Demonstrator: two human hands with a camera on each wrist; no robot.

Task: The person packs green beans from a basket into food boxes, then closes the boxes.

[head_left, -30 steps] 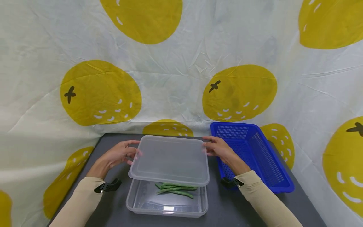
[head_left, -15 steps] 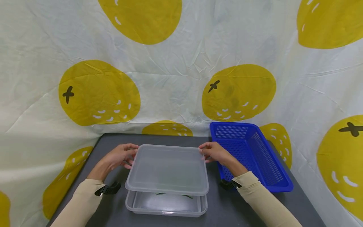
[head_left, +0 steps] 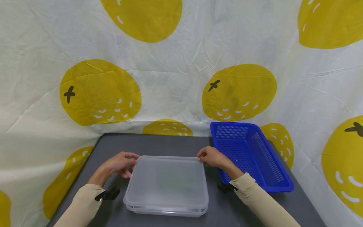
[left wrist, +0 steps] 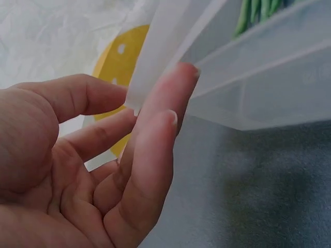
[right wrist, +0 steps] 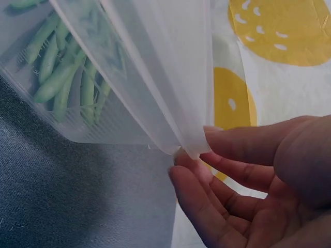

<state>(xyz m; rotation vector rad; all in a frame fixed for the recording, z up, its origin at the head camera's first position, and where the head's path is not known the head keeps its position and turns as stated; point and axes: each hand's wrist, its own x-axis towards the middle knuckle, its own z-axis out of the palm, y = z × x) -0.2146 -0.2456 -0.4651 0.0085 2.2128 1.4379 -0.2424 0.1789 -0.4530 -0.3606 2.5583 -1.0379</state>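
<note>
A translucent plastic lid [head_left: 167, 179] lies over a clear plastic container [head_left: 167, 212], with a gap showing between them at the far side in both wrist views. Green beans [right wrist: 64, 72] are visible through the container's wall; from the head view the lid hides them, leaving a faint green tint. My left hand [head_left: 120, 164] pinches the lid's far left corner between thumb and fingers, other fingers spread beside the container. At the far right corner, my right hand [head_left: 212, 156] pinches the lid's edge the same way.
A blue perforated basket [head_left: 269, 157] stands on the right of the dark grey table [head_left: 113, 142]. Behind and beside the table hangs a white cloth [head_left: 170, 94] with yellow fruit prints. Each wrist wears a black strap.
Both hands have lowered the lid and drawn it nearer onto the container. The beans, in plain sight a second ago, are now covered in the head view. The basket stays put.
</note>
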